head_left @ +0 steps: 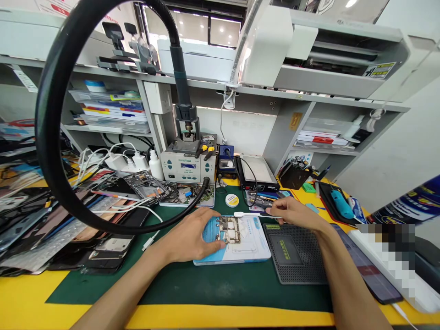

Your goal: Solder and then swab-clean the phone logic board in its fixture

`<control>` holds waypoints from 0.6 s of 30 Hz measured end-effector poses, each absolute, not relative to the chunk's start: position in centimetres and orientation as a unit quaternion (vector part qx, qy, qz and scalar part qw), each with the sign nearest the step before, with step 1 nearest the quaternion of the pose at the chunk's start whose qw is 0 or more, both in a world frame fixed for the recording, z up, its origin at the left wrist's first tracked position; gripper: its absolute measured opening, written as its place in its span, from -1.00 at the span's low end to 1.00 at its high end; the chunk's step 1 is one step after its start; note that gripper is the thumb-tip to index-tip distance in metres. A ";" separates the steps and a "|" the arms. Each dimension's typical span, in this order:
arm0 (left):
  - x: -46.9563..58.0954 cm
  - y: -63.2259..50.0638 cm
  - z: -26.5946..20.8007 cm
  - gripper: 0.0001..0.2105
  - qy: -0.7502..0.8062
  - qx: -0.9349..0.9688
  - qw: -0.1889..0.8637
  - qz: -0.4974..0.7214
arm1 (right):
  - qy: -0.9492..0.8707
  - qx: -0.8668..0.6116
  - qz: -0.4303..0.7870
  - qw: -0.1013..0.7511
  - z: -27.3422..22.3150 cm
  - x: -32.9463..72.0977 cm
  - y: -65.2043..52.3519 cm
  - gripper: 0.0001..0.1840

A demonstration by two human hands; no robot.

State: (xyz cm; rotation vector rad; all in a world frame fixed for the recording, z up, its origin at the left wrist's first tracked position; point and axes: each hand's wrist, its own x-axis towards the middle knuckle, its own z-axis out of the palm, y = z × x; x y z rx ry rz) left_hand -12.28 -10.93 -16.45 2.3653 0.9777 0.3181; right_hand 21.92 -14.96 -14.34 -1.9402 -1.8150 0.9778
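My left hand (pixel 199 236) clamps circuit board (pixel 233 231) by edges, on box (pixel 252 252); right hand (pixel 287 211) pinches brush (pixel 252 214). Board probably light, stiff, fragile — better to hold only edges.

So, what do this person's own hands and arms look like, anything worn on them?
Neither the left hand nor the right hand wears a glove, and no ring, watch or bracelet shows. The forearms are bare too, with no sleeves in view.
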 end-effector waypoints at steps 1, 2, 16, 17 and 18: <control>-12.3 -10.9 -16.4 -0.32 0.365 0.881 0.277 0.116 | -0.634 -0.677 0.341 0.155 -14.3 22.0 -15.0 -0.44; -12.3 -11.0 -16.4 -0.32 0.366 0.881 0.276 0.116 | -0.635 -0.676 0.341 0.155 -14.3 22.1 -15.0 -0.44; -12.3 -11.0 -16.4 -0.33 0.377 0.878 0.271 0.115 | -0.643 -0.667 0.343 0.153 -13.8 21.4 -15.1 -0.46; -12.3 -11.0 -16.4 -0.32 0.377 0.879 0.269 0.116 | -0.644 -0.664 0.348 0.154 -13.8 21.4 -15.2 -0.46; -12.3 -11.0 -16.4 -0.32 0.376 0.879 0.268 0.119 | -0.643 -0.662 0.353 0.155 -13.8 21.5 -15.2 -0.45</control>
